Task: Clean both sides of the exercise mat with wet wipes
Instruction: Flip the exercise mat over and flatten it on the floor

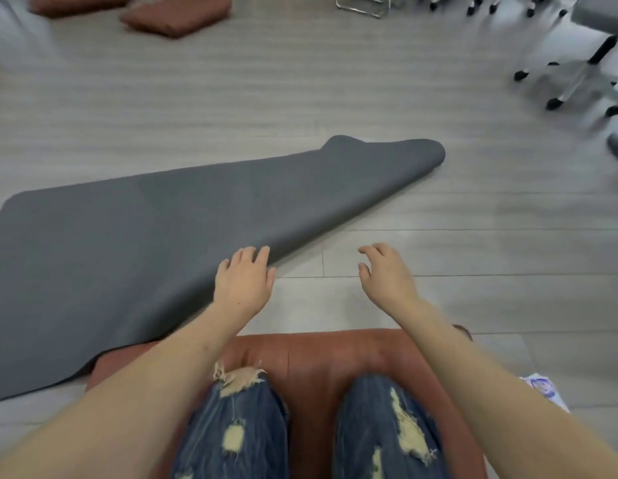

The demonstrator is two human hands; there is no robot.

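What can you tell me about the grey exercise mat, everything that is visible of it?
The exercise mat is dark grey, thin and flexible, with a matte, finely textured surface and rounded corners. It lies on the pale wood-look floor, mostly flat, but its far right end curls up and over in a soft fold. Its near edge lifts slightly where the left hand rests on it with straight fingers. A near part overlaps the brown cushion. The right hand hovers apart from it.

Head camera looks steeply down, close over the knees and floor.
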